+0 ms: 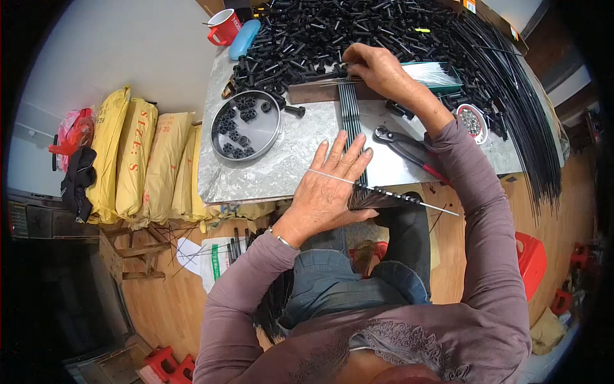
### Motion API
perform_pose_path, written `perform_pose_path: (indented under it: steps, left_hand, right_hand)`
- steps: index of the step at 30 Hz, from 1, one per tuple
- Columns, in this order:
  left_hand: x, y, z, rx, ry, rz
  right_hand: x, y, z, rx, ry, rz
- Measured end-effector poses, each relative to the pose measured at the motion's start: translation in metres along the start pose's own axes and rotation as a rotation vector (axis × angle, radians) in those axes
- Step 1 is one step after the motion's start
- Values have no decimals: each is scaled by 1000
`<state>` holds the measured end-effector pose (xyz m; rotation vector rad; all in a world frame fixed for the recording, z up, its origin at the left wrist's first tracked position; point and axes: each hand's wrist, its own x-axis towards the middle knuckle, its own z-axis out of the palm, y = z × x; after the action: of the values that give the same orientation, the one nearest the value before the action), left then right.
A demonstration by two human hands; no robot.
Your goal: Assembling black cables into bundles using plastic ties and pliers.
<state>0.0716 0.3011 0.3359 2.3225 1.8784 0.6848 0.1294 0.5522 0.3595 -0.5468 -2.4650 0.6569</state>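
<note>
Laid the left hand (326, 195) palm down, fingers spread wide, over the near part of a narrow band of dark, straight, glinting rods (351, 112) running from near to far on the grey, marble-patterned worktop (304, 153). Had a thin, straight, silvery rod with black ring-like bands (384, 191) lying across the back of that hand and extending to the right. Held the right hand (384, 73) at the far end of the glinting rods, near a long, flat, brown strip (313, 94), fingers bent downward; could not tell, with the tips partly hidden, about any grip. Had black-and-red metal pliers (400, 144) to the right, a round, shallow, grey tin (267, 136) of black pieces to the left, and heaped black bolt-shaped parts (358, 32) farthest away.
</note>
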Motion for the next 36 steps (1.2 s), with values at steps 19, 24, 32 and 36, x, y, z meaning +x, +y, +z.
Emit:
perform_pose_path:
  steps: [19,24,32,36]
  left_hand:
    - [-2,2,-2,-2,39,90]
    - [-6,6,-69,45,143,278]
    - [-3,37,-188,-373,660,104]
    - [-61,10,-110,-682,385,-592]
  right_hand:
    - [-79,-49,1,-537,-104,-552]
    - [-64,-64,-11,-447,-113,-583]
    - [-145,-174,-28,910,-731,-16]
    - [-180,-134,-29,940,-939,337]
